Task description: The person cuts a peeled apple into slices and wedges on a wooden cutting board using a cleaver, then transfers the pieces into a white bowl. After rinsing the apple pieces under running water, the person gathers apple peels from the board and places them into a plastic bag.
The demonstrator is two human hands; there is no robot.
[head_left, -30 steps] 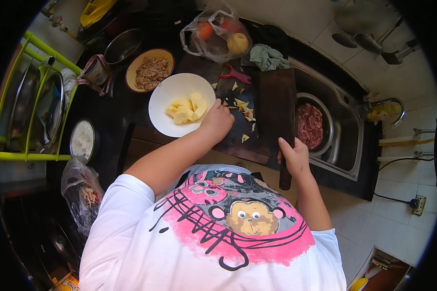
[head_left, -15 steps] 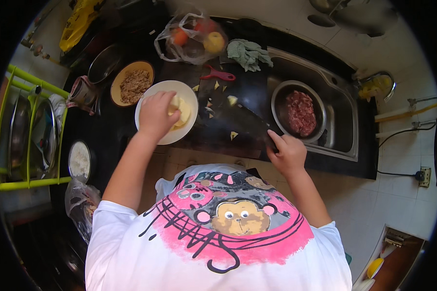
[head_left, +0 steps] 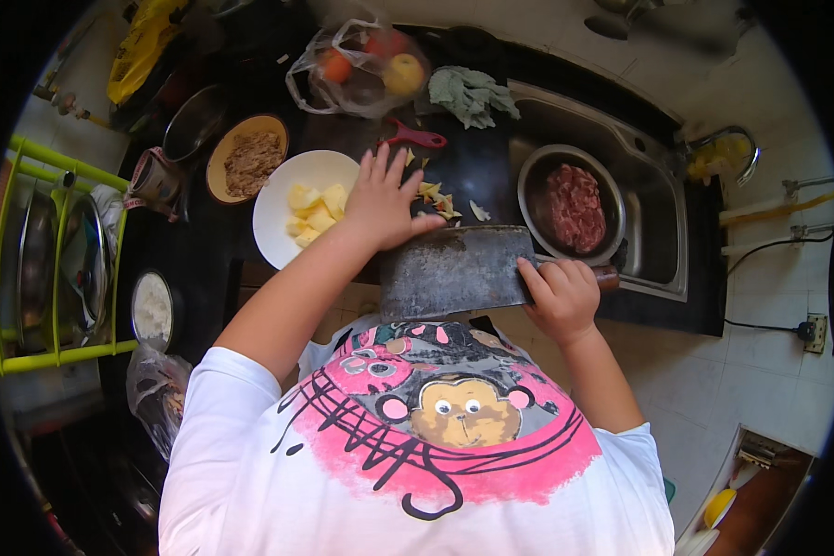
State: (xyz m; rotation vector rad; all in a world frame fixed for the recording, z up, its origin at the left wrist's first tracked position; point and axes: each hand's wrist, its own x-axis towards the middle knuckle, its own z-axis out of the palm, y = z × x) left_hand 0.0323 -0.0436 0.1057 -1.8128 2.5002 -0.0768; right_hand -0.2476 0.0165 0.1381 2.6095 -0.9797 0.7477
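Observation:
My right hand (head_left: pixel 562 295) grips a cleaver by its dark wooden handle. The cleaver's wide grey blade (head_left: pixel 454 273) is turned flat toward me at the counter's near edge, pointing left. Fingers spread, my left hand (head_left: pixel 385 199) is over the counter just right of a white plate (head_left: pixel 271 227) and holds nothing. Pale yellow chunks (head_left: pixel 317 211), perhaps potato, lie on that plate. Small peel scraps (head_left: pixel 435 198) are gathered beside my left fingers, beyond the blade. A red-handled peeler (head_left: pixel 417 137) rests behind them.
A steel bowl of raw meat (head_left: pixel 576 208) stands in the sink (head_left: pixel 653 241) at right. A bowl of brown minced food (head_left: pixel 248 162) sits left of the plate. Behind are a bag of fruit (head_left: pixel 361 69) and a green cloth (head_left: pixel 473 97). A green rack (head_left: pixel 60 352) stands at far left.
My left hand has left the chunks on the plate and moved right, opening out. The cleaver has turned flat toward me. Scattered scraps are now bunched together.

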